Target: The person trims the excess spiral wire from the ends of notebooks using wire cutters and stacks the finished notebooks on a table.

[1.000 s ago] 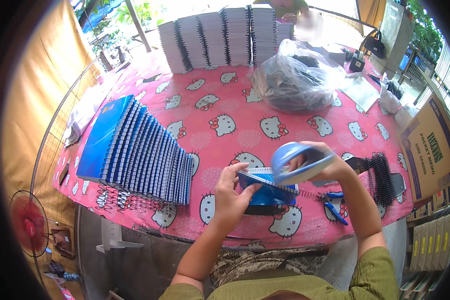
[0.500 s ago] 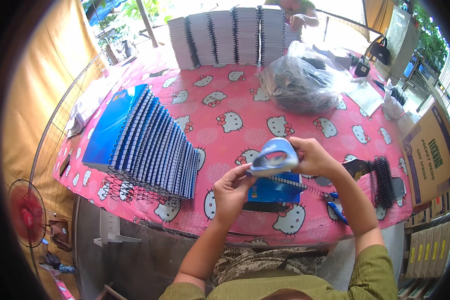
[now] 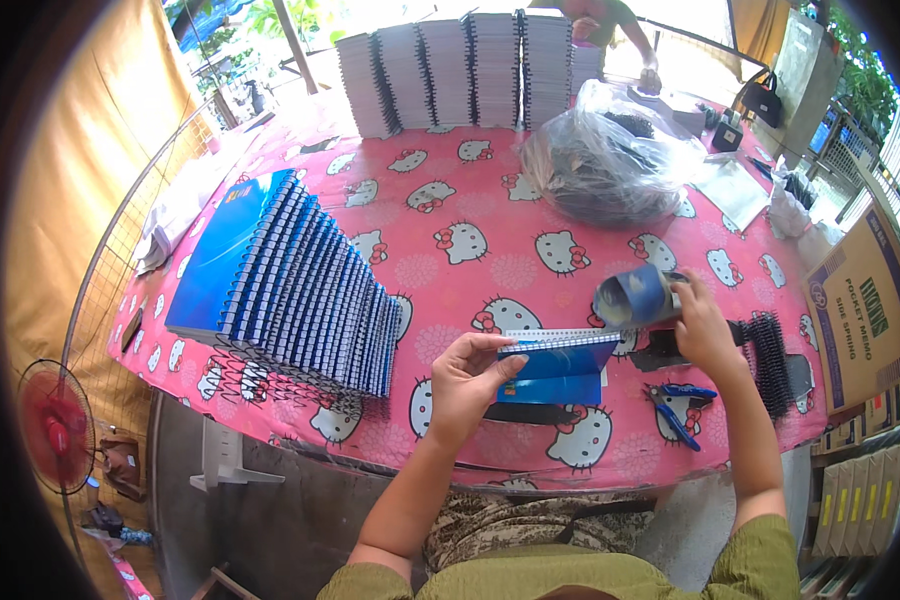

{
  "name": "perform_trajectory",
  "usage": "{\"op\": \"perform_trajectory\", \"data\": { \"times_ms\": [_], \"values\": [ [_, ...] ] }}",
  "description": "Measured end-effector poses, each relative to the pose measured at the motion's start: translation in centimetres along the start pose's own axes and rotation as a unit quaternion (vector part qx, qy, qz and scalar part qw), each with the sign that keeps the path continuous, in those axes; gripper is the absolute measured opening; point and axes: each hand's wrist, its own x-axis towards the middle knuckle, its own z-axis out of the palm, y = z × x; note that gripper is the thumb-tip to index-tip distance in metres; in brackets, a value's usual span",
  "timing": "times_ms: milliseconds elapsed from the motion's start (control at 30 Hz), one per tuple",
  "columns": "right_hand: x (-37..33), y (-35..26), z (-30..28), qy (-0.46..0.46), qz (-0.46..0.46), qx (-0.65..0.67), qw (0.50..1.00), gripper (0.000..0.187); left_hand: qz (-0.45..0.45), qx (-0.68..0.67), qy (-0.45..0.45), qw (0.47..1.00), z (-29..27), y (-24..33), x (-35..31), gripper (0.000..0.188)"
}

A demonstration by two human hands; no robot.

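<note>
Left hand: the left hand point(image 3: 470, 385) pinches the left end of a blue notebook point(image 3: 575, 357), thumb on the near side; fingers behind it
Right hand: the right hand point(image 3: 705, 330) is closed on the right edge of a blue-grey tube point(image 3: 638, 297), held up to the right of the notebook and apart from it; the tube's round open end faces left
Notebook: above the near middle of the worktop point(image 3: 480, 275), its cover tilted; a white strip with a row of holes shows along its far edge; another blue surface lies just below it, with a black strip point(image 3: 535, 414) at the near side
Right side: blue-handled pliers point(image 3: 680, 410) lie with handles apart; black coils point(image 3: 767, 365) lie beyond them, near the right edge
Left side: a tall pile of blue spiral notebooks point(image 3: 305, 290) leans in a stepped row
Far side: thick white stacks with black spirals point(image 3: 450, 72) stand in a row; a clear plastic bag point(image 3: 610, 165) of dark things sits beside them; another person's hand point(image 3: 649, 82) rests behind the bag
Edges: a cardboard box point(image 3: 863, 310) stands at right; a red fan point(image 3: 58, 420) at left
</note>
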Motion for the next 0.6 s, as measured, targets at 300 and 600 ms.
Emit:
{"op": "perform_trajectory", "data": {
  "times_ms": [300, 600],
  "values": [
    [-13.8, -5.1, -2.9, -0.060, 0.030, 0.023, 0.997, 0.058, 0.441, 0.315, 0.007, 0.840, 0.8, 2.6, -3.1, 0.028],
    [-8.4, -12.9, -4.5, -0.008, -0.036, 0.286, 0.957, 0.043, 0.301, 0.296, 0.082, 0.903, 1.1, 0.8, -3.4, 0.022]
  ]
}}
